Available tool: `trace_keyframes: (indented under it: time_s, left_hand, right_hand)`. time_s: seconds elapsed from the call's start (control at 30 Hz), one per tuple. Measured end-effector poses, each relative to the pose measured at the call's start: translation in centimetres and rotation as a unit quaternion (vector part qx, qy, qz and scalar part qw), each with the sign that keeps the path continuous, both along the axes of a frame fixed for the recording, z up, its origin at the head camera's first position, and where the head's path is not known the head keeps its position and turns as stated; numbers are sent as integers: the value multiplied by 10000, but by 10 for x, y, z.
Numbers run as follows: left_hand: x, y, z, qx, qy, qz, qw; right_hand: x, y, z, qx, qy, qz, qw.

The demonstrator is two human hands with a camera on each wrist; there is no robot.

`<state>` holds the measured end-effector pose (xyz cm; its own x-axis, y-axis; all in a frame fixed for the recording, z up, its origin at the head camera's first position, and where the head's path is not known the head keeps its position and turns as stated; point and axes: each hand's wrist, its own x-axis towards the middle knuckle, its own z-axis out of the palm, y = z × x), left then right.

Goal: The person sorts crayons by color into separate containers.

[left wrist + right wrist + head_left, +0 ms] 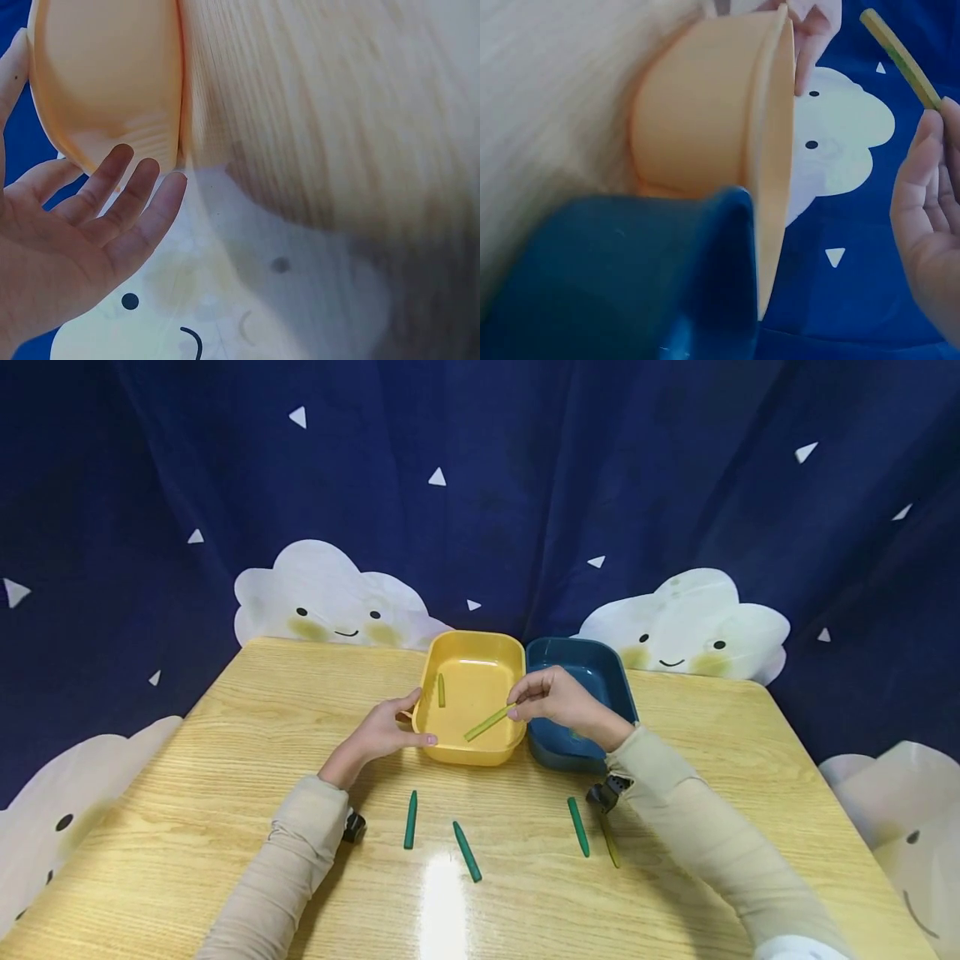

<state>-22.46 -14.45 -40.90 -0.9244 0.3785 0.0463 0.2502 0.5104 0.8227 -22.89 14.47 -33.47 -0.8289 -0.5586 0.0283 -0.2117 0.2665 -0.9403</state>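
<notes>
My right hand (558, 697) pinches the end of a yellow-green crayon (489, 723) between thumb and fingertips. The crayon slants over the yellow bin (480, 756); in the right wrist view its free end (877, 24) points away from the hand. Another yellow-green crayon (441, 691) lies inside the bin, at its left side. My left hand (382, 731) touches the bin's near left corner, thumb at the rim. In the left wrist view the left hand's fingers (112, 202) are spread and loosely extended beside the bin, not wrapped around it.
Against the yellow bin's right side stands a dark blue bin (558, 758), partly covered by my right hand and forearm. Green crayons (410, 820) lie on the wooden table (225, 760). A yellowish crayon (611, 843) lies under the right wrist camera. A blue curtain (487, 485) hangs behind.
</notes>
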Motion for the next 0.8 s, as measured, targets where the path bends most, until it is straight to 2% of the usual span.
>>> trace_keyframes:
  time_s: [0.17, 0.3, 0.47, 0.63, 0.8]
  left_hand:
    - [1, -1, 0, 49, -19, 29, 10000]
    - [0, -1, -1, 67, 10, 8, 10000]
    - [-1, -2, -3, 62, -40, -2, 10000]
    - [-1, -3, -2, 159, -84, 7, 9998]
    - [0, -3, -2, 192, 22, -23, 9998]
  right_hand:
    - [-11, -7, 13, 146, 406, -36, 9991]
    - [-23, -10, 21, 519, 881, 133, 9947]
    - [-42, -15, 24, 972, 1418, 395, 9843]
    - [-58, -23, 23, 1368, 1971, 613, 9689]
    - [-73, -29, 14, 1689, 2152, 830, 9583]
